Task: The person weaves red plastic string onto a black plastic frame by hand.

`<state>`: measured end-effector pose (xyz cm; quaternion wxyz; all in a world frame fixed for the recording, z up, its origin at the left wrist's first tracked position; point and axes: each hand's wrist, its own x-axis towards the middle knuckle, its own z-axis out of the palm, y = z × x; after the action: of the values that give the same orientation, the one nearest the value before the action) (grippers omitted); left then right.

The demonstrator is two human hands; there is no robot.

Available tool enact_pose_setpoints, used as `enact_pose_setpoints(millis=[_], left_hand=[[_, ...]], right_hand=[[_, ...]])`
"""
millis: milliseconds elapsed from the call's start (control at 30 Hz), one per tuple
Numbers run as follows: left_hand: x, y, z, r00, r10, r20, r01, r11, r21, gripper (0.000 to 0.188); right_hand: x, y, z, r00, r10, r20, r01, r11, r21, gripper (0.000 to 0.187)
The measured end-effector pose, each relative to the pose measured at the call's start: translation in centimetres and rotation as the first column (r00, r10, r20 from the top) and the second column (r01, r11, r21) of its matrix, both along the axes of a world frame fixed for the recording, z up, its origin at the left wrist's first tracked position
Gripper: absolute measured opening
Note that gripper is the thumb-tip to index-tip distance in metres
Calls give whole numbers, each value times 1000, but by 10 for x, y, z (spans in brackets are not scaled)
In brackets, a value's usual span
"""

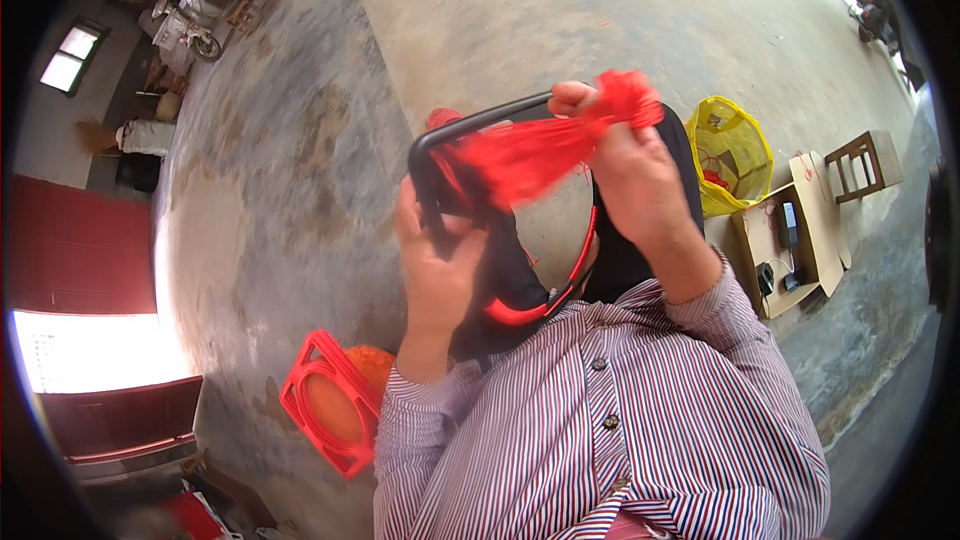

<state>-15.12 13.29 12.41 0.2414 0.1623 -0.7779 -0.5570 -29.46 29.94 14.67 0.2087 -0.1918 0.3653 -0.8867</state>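
Grey concrete floor (pixel 520 10) all round; yellow basket (pixel 738 130), open box (pixel 825 235) and stool (pixel 885 157) off to right. Black frame (pixel 480 123) above my lap, my left hand (pixel 438 265) wrapped below its corner, thumb and fingers on opposite sides. Red bundle (pixel 530 160), blurred, runs from frame to my right hand (pixel 640 175), fingers curled, pinching its gathered end

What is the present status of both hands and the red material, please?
Left hand closed on black frame. Right hand clutching red material, bunched at one end, blurred. No obstruction seen; yellow container apart, at right.
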Motion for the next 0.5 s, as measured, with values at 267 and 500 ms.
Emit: enact_pose_setpoints(millis=[267,500], left_hand=[[21,-35,-7,983,-33,178,-64,855,514,22],[11,-19,14,971,-69,230,-44,890,454,14]], right_hand=[[39,68,-12,850,518,96,-527,841,124,41],[-9,21,-76,979,201,37,-159,634,757,29]])
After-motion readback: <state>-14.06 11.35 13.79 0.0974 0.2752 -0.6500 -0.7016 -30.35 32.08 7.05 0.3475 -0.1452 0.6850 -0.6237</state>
